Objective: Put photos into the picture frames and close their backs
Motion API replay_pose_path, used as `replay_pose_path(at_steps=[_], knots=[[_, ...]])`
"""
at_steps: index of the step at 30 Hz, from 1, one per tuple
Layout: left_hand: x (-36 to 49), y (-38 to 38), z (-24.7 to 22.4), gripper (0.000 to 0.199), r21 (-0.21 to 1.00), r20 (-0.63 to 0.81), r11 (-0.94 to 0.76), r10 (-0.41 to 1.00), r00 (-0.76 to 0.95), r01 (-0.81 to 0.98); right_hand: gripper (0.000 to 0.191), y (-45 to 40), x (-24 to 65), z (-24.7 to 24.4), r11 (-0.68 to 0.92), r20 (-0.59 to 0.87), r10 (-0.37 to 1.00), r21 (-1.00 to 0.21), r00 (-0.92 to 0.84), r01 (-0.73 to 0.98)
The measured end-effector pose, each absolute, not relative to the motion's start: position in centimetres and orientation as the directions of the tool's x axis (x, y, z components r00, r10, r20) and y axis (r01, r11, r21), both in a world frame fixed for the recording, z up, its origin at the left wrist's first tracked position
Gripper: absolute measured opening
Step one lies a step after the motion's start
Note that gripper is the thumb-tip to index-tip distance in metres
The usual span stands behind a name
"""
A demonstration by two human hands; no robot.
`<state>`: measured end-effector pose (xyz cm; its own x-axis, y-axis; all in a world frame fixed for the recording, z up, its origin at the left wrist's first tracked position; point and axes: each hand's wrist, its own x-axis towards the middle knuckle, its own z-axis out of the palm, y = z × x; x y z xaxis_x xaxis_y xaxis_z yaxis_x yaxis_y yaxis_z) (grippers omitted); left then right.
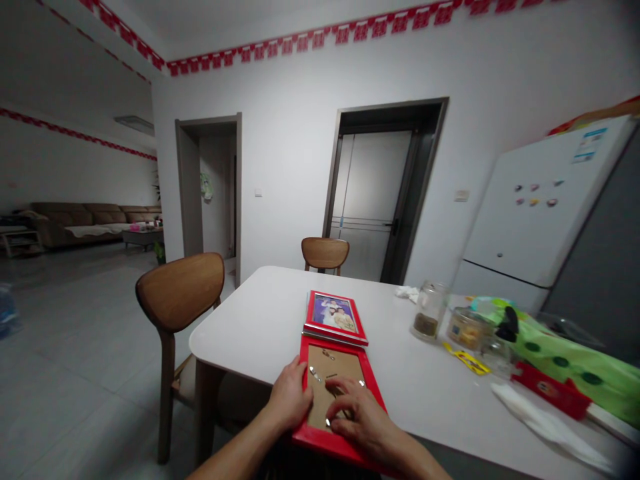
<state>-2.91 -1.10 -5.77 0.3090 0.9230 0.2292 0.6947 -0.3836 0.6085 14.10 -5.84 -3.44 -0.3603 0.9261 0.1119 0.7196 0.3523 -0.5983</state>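
A red picture frame [367, 373] lies face down at the near edge of the table, its brown backing board [320, 363] showing. Small metal clips [314, 373] sit around the board. With the thumb on top, my left hand [291, 395] grips the frame's left side. My right hand [357, 410] rests over the board's lower right part, fingers bent and apart, fingertips close to a metal clip [328, 423] near the bottom. Part of the board is hidden under that hand. Just beyond lies a second red picture frame [311, 310], face up, with a photo [336, 315] of people.
On the white table [260, 320] to the right stand a glass jar [429, 312] with dark contents and a clear container [467, 328]. A yellow packet [467, 360], a red box [550, 390] and green plastic [575, 360] lie farther right. Wooden chairs [183, 293] stand left and behind.
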Motion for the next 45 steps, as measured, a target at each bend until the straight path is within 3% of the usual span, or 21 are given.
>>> replay_pose_path(at_steps=[2, 6, 12, 17, 22, 27, 33, 35, 40, 45], knots=[[-3.0, -1.1, -5.6, 0.048, 0.606, 0.23, -0.388, 0.921, 0.314, 0.694, 0.015, -5.3, 13.9, -4.0, 0.357, 0.15, 0.93, -0.595, -0.336, 0.72], [-3.1, -1.2, -5.4, 0.047, 0.608, 0.23, -0.396, 0.918, 0.325, 0.688, 0.035, -5.0, 14.5, -3.8, 0.277, 0.195, 0.96, -0.588, -0.2, 0.76], [-2.9, -0.7, -5.9, 0.049, 0.632, 0.205, -0.37, 0.927, 0.313, 0.681, 0.033, -5.3, 14.8, -3.5, 0.096, 0.171, 0.985, -0.404, -0.028, 0.91], [-3.0, -0.6, -5.9, 0.05, 0.683, 0.191, -0.343, 0.936, 0.295, 0.645, 0.043, -4.6, 14.9, -4.0, 0.069, 0.185, 0.983, -0.461, 0.019, 0.885], [-2.9, -0.4, -5.3, 0.039, 0.774, 0.19, -0.308, 0.946, 0.261, 0.552, 0.037, -4.5, 15.4, -2.5, 0.062, 0.224, 0.973, -0.495, 0.058, 0.867], [-2.3, 0.3, -4.9, 0.03, 0.878, 0.195, -0.242, 0.969, 0.154, 0.414, 0.035, -4.6, 13.7, -0.9, 0.11, 0.29, 0.955, -0.521, 0.055, 0.846], [-5.4, 1.5, -4.3, 0.021, 0.96, 0.108, -0.125, 0.991, 0.083, 0.25, 0.037, -5.0, 12.0, -0.4, 0.222, 0.329, 0.944, -0.635, -0.001, 0.74], [-7.7, 2.1, -4.2, 0.024, 0.968, 0.076, -0.087, 0.995, 0.057, 0.235, 0.04, -5.0, 13.5, -0.9, 0.164, 0.308, 0.951, -0.599, 0.036, 0.784], [-12.5, 3.7, -4.8, 0.024, 0.958, 0.002, 0.001, 1.0, -0.013, 0.287, 0.046, -5.0, 18.4, -3.3, -0.1, 0.192, 0.965, -0.372, 0.181, 0.923], [-14.1, 5.2, -5.2, 0.013, 0.888, 0.004, 0.037, 0.996, -0.089, 0.458, 0.05, -5.2, 19.5, -4.8, -0.137, 0.132, 0.974, -0.312, 0.186, 0.94]])
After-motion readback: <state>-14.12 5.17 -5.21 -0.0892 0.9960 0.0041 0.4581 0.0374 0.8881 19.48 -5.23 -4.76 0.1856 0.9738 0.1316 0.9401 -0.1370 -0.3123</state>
